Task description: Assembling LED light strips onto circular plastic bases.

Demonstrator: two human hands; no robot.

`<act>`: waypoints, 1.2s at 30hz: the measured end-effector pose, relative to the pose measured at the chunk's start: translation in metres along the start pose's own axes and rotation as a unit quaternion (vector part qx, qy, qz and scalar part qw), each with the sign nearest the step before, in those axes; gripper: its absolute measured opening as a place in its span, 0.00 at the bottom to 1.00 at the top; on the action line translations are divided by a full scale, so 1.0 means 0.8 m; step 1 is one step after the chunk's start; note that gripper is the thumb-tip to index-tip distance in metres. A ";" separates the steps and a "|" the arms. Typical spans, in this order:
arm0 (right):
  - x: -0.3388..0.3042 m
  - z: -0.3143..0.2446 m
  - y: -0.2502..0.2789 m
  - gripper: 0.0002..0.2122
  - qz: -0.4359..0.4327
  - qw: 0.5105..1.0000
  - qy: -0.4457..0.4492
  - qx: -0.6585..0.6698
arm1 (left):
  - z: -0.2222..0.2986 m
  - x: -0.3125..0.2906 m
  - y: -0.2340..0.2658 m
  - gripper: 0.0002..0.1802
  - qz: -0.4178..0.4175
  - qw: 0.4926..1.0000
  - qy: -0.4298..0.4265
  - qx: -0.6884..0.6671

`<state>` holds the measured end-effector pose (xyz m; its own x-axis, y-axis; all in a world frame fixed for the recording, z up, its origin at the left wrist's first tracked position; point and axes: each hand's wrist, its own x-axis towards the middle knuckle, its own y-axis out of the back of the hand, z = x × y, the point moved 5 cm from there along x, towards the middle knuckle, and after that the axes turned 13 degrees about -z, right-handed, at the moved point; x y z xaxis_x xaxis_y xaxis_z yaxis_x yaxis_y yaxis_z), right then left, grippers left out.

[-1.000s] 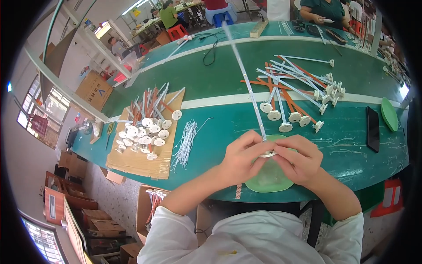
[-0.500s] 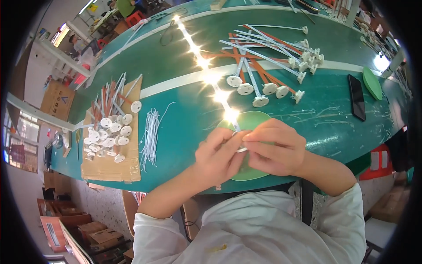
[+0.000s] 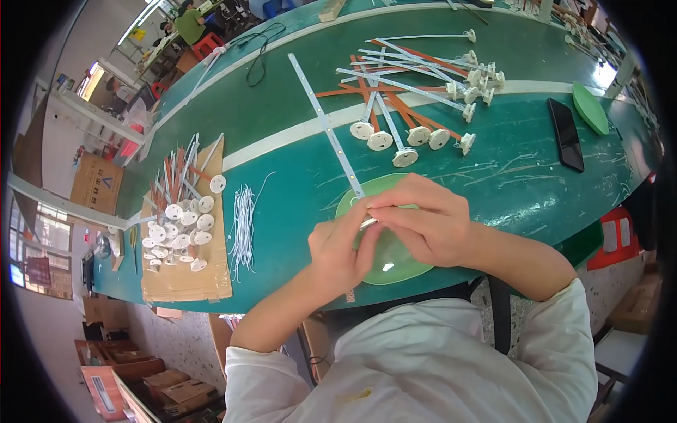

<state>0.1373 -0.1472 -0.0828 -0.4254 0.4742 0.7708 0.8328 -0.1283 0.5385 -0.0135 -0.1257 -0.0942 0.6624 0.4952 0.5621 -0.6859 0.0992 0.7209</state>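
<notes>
Over a light-green plate (image 3: 395,271), both of my hands meet at the near end of a narrow white LED strip (image 3: 326,125), which reaches away to the far left, unlit. A white round base (image 3: 368,223) at that end shows only in part between my fingers. My left hand (image 3: 337,243) is closed around the base from the left. From the right, my right hand (image 3: 430,218) pinches at the same spot with thumb and fingertips; exactly what those fingertips grip is hidden.
On the left, cardboard (image 3: 187,282) carries several white-based strips, beside a bundle of white wires (image 3: 243,229). More strips with round bases (image 3: 405,157) lie at the far right. A black phone (image 3: 566,134) and another green plate (image 3: 590,109) are near the right edge.
The LED strip was brightly lit and is now dark. Both hands stay together at its base, the right hand slightly shifted. The whole view has shifted a little.
</notes>
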 end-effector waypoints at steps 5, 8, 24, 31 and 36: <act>-0.002 0.008 -0.004 0.15 0.003 1.000 0.004 -0.015 | -0.007 0.008 0.011 0.19 -0.001 1.000 -0.003 0.021; 0.003 0.008 -0.001 0.18 -0.008 0.995 -0.050 -0.084 | -0.030 0.008 0.034 0.14 0.094 0.992 0.079 -0.038; -0.024 0.031 -0.040 0.05 -0.374 0.920 -0.112 0.034 | -0.048 0.007 -0.002 0.11 -0.015 0.985 0.125 -0.121; -0.015 0.048 -0.019 0.04 -0.168 0.879 -0.367 0.255 | -0.052 0.000 -0.005 0.16 0.020 0.924 0.161 -0.347; -0.013 0.059 -0.005 0.06 -0.059 0.854 -0.388 0.343 | -0.047 0.002 -0.010 0.21 0.013 0.913 0.170 -0.370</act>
<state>0.1551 -0.1108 -0.1088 -0.3800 0.9165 0.1248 0.9249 0.3745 0.0661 -0.0184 -0.0934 -0.1145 0.5977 0.7323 0.3264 -0.7990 0.5774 0.1677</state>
